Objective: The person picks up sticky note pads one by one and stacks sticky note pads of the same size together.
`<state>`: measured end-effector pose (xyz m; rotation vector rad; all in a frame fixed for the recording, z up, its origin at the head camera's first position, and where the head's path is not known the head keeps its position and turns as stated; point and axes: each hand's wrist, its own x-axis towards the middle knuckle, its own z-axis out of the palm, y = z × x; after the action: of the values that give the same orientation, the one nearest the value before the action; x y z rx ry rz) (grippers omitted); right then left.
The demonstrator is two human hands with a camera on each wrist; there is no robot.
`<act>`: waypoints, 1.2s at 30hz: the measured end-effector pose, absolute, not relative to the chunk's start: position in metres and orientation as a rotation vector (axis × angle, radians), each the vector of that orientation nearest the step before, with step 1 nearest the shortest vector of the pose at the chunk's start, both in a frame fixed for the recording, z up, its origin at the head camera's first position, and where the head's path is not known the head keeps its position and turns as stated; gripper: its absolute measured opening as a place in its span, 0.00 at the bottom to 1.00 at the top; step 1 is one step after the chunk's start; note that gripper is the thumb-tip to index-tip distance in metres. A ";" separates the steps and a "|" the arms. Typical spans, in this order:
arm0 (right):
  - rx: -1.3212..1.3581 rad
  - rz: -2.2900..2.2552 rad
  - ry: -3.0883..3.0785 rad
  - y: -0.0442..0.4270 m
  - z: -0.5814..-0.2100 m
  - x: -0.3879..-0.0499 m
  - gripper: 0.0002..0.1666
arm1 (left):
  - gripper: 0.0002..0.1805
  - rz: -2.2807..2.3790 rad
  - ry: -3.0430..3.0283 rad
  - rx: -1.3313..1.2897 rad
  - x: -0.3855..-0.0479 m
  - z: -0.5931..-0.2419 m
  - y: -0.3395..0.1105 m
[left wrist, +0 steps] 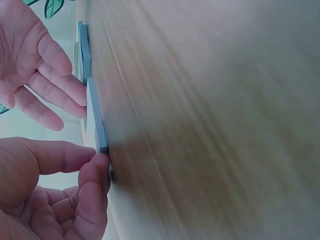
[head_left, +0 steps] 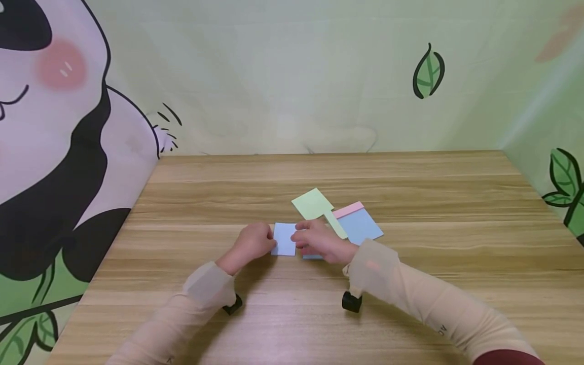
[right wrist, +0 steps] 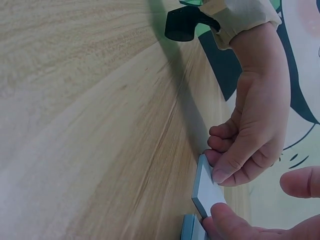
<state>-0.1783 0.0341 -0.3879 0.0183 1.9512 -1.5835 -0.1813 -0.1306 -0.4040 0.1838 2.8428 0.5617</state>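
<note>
Pale-blue square sticky-note pad (head_left: 284, 240), one, on the bench (head_left: 287, 329): left hand (head_left: 252, 241) pinches its nine-o'clock edge; right hand (head_left: 323, 241), fingers loosely extended, at its three-o'clock edge, apparently touching, contact poorly seen. Green square pad (head_left: 311, 203), at one o'clock. Blue square pad (head_left: 361, 226), past the right hand, pink strip (head_left: 349, 209) along its eleven-o'clock edge.

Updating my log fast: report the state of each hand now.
Left hand: closed, pinching an edge of the pale blue pad.
Right hand: open, fingers loosely extended at the pad's opposite side; contact unclear.
</note>
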 end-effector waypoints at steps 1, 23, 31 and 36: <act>0.015 -1.580 1.952 0.034 -0.388 -0.178 0.29 | 0.08 0.559 2.843 0.184 -0.181 -0.404 -0.131; -0.005 -1.485 2.036 0.030 -0.388 -0.173 0.25 | 0.09 0.612 2.776 0.151 -0.169 -0.401 -0.135; -0.135 -1.310 2.209 0.032 -0.398 -0.183 0.09 | 0.08 0.625 2.756 0.092 -0.174 -0.401 -0.135; -0.207 -1.250 2.243 0.033 -0.402 -0.188 0.13 | 0.08 0.636 2.751 0.074 -0.177 -0.403 -0.135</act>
<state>-0.1882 0.0327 -0.4020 -0.2073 2.2434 -1.2499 -0.1772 -0.1353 -0.4034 0.0745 2.7509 0.6358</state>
